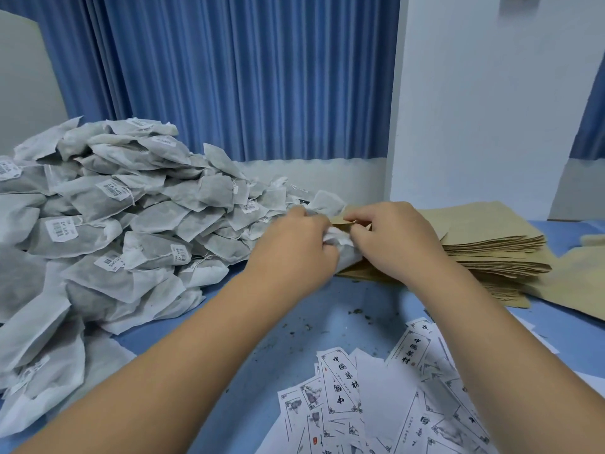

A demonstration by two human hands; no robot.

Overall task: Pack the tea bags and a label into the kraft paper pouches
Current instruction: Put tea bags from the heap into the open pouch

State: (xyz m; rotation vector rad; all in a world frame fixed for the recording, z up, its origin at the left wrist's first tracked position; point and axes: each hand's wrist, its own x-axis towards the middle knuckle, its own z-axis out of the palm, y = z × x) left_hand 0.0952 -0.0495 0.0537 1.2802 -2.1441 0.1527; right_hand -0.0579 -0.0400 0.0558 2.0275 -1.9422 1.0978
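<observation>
A big heap of white tea bags (108, 224) with small barcode tags covers the left of the blue table. A stack of flat kraft paper pouches (497, 250) lies at the right. My left hand (291, 247) grips a bunch of white tea bags (342, 245) at the near left end of the stack. My right hand (396, 237) pinches the open lip of the top kraft pouch (340, 221) right beside it. The tea bags sit at the pouch mouth, partly hidden by my fingers. Printed paper labels (386, 398) lie scattered near the front.
The blue table (327, 309) carries scattered tea crumbs between my forearms. More kraft sheets (573, 283) lie at the far right. A blue curtain (245, 77) and a white wall (491, 93) stand behind the table.
</observation>
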